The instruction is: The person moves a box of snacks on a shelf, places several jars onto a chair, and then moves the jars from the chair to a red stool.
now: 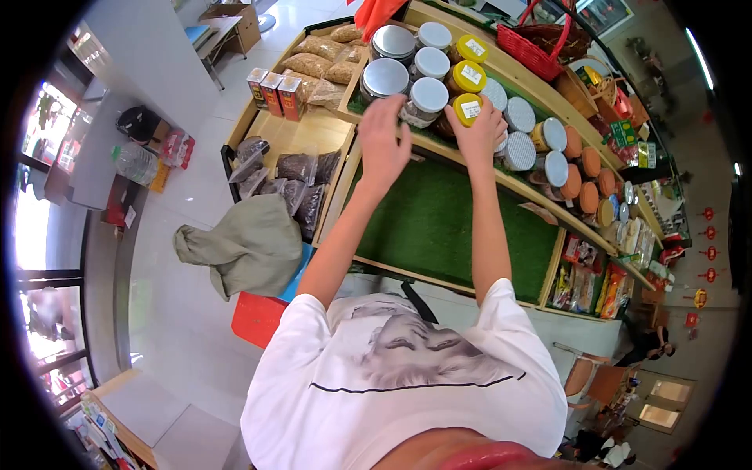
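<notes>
Head view: the right hand [479, 131] grasps a yellow-lidded clear jar with a white label [468, 110]; the left hand [382, 149] is open beside a pale-lidded clear jar [428, 97].
The yellow-lidded jar is at the near edge of the upper green-lined wooden shelf [446, 149], thumb and fingers on opposite sides; how firmly they press, I cannot tell. Whether the left fingers touch glass is also unclear. Good handling means gripping the body rather than the lid alone, keeping it upright, and squaring it without nudging close neighbours.
</notes>
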### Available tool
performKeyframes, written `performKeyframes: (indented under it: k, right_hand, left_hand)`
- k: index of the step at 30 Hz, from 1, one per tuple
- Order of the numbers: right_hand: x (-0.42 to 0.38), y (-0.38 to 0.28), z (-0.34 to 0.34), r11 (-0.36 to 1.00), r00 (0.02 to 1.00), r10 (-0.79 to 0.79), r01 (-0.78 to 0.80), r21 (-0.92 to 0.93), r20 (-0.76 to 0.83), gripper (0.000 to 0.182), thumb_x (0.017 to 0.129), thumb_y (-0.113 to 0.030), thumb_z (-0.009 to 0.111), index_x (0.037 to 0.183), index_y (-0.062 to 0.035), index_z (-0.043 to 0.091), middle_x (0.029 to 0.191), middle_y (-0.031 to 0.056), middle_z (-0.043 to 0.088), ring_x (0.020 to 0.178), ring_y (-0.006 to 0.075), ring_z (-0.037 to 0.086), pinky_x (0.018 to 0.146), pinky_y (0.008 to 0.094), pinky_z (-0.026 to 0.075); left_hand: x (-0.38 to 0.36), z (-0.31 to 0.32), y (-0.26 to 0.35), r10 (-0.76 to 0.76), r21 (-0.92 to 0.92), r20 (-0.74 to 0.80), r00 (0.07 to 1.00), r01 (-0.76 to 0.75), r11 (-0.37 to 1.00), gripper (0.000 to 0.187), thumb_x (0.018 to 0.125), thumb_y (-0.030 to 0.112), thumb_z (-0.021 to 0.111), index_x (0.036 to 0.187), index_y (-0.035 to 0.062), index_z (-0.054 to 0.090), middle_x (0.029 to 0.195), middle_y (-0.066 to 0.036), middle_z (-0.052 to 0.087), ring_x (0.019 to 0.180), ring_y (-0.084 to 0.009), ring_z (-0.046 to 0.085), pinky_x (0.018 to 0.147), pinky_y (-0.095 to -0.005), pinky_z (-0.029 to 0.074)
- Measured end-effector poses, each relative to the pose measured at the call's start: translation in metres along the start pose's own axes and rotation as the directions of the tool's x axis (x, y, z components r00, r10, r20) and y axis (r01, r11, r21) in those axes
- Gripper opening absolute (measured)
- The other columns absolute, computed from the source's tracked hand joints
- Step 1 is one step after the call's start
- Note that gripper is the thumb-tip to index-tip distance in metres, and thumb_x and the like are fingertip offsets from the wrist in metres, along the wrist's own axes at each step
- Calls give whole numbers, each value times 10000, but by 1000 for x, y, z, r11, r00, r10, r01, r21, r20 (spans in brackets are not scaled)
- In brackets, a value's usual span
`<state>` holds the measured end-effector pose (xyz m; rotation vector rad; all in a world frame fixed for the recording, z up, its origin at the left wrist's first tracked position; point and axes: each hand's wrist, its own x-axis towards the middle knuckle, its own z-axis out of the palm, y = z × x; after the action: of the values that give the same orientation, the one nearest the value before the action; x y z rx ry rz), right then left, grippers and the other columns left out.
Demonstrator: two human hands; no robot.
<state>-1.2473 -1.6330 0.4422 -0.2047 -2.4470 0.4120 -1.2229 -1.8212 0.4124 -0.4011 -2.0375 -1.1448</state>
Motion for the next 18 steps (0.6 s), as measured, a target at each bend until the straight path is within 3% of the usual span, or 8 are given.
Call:
performKeyframes:
  k: [2,3,7,11,15,18]
  right_hand:
    - [-11,1,-1,999,999,26,-27,37,20,861,763,-594,713,1385,-71,426,1276,219,469,1189,426,402,1015,579,288]
    - [-12,1,-1,997,998,49,-51,61,27,873,769,-605,701,1396,-71,414,1293,225,462,1203,432,395,1023,584,282]
    - [-30,3,-4,987,999,54,-53,151,-1,866,819,-599,655,1408,-26,380,1318,256,449,1211,441,386,1038,578,280]
    - [-55,-6,-7,974,994,97,-83,208,-57,854,853,-520,665,1442,-4,324,1326,263,433,1213,434,375,1033,549,303]
    - [-71,-14,-10,956,983,126,-84,280,-135,826,873,-415,682,1466,-5,278,1353,245,398,1220,418,366,1043,548,291]
    - [-89,-22,-23,962,967,83,-15,272,-241,808,873,-382,688,1466,-13,280,1356,232,399,1221,411,367,1051,544,277]
  left_hand:
    - [0,0,-21,-123,-44,-116,986,118,992,582,802,57,648,1343,-9,446,1289,-213,505,1235,-391,452,1045,-464,354]
    - [6,-2,-33,-79,10,-82,994,80,997,722,778,102,710,1391,-35,356,1316,-253,459,1237,-410,433,1054,-471,348]
    - [30,14,-77,30,-76,53,998,-26,997,946,683,172,834,1423,-33,283,1351,-257,417,1267,-402,414,1083,-455,342]
    - [47,33,-97,-28,-314,152,988,75,947,1042,621,190,893,1426,-14,264,1340,-219,434,1271,-329,446,1068,-414,358]
    - [39,43,-104,-138,-436,155,978,193,879,1025,595,227,912,1393,-6,312,1298,-202,486,1201,-320,512,1033,-401,395]
    - [39,36,-97,-186,-313,130,974,218,924,1000,578,252,925,1358,-3,355,1265,-187,516,1184,-306,527,1020,-397,408]
